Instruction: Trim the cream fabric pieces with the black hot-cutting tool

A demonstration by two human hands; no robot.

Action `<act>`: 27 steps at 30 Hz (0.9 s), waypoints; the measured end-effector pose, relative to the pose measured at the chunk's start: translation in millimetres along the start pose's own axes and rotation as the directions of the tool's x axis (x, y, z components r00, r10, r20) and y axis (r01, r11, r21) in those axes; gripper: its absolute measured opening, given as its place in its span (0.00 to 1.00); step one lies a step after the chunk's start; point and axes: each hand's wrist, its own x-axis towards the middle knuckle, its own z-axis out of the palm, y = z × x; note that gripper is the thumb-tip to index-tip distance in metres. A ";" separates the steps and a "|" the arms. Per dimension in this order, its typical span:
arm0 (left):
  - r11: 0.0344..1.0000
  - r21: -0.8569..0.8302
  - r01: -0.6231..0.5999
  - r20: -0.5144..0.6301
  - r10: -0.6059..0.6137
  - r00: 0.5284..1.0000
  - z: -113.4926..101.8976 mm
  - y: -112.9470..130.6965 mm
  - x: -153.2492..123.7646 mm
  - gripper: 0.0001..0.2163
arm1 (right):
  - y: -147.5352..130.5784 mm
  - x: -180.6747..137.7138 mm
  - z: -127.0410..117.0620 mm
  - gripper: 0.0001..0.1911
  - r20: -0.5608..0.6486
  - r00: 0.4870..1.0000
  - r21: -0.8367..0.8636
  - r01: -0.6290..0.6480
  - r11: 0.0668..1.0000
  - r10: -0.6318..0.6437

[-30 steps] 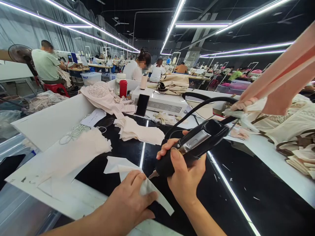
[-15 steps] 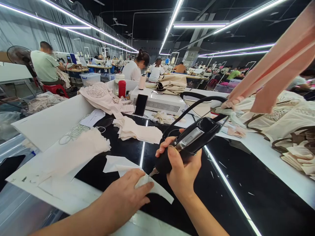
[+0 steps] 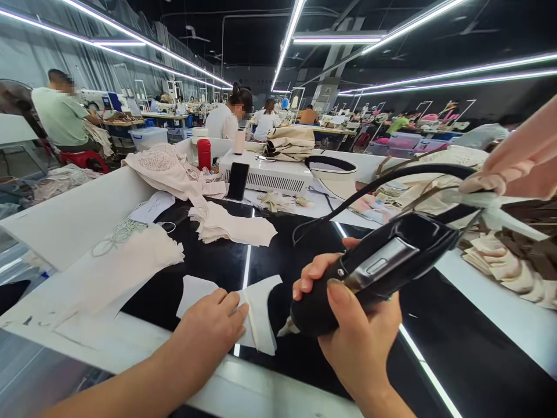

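My left hand [image 3: 212, 328] lies with its fingers stretched over a white cut fabric piece [image 3: 261, 307], pressing it on the glossy black work surface. A pale strip or seam runs along the fabric beside my fingertips. Wrapped in my right hand [image 3: 359, 325] is a black corded handheld tool [image 3: 378, 261] with a silver switch plate. Its narrow metal tip points down left, just right of the fabric's edge and apart from it. A pink cloth strip [image 3: 517, 157] is tied at the tool's cord end and leads up right.
Stacked pale fabric pieces [image 3: 235, 223] lie ahead, with more pale fabric [image 3: 139, 261] at left. A phone [image 3: 238, 181] leans against a white vented box [image 3: 270, 174], near a red bottle [image 3: 203, 154]. Beige garments [image 3: 513, 273] pile at right. Co-workers sit at sewing machines beyond.
My right hand has drawn the tool rightward, off the fabric. The fabric piece now lies more spread out under my left hand. The view has shifted slightly to the right.
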 end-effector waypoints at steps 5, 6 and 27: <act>0.998 0.031 0.048 -0.028 -0.047 0.998 -4.2 9.8 -0.7 0.07 | -4.6 -10.2 -8.6 0.20 -0.005 1.000 0.014 0.006 1.000 -0.006; 0.998 0.029 0.057 -0.033 -0.056 0.998 -5.0 9.9 -1.5 0.08 | -4.4 -11.5 -9.6 0.20 -0.005 1.000 0.014 0.004 1.000 -0.004; 0.998 0.070 0.005 -0.232 0.011 0.973 -19.3 17.1 -6.6 0.10 | 4.1 -19.8 -6.2 0.20 0.039 0.998 0.035 0.047 0.998 -0.048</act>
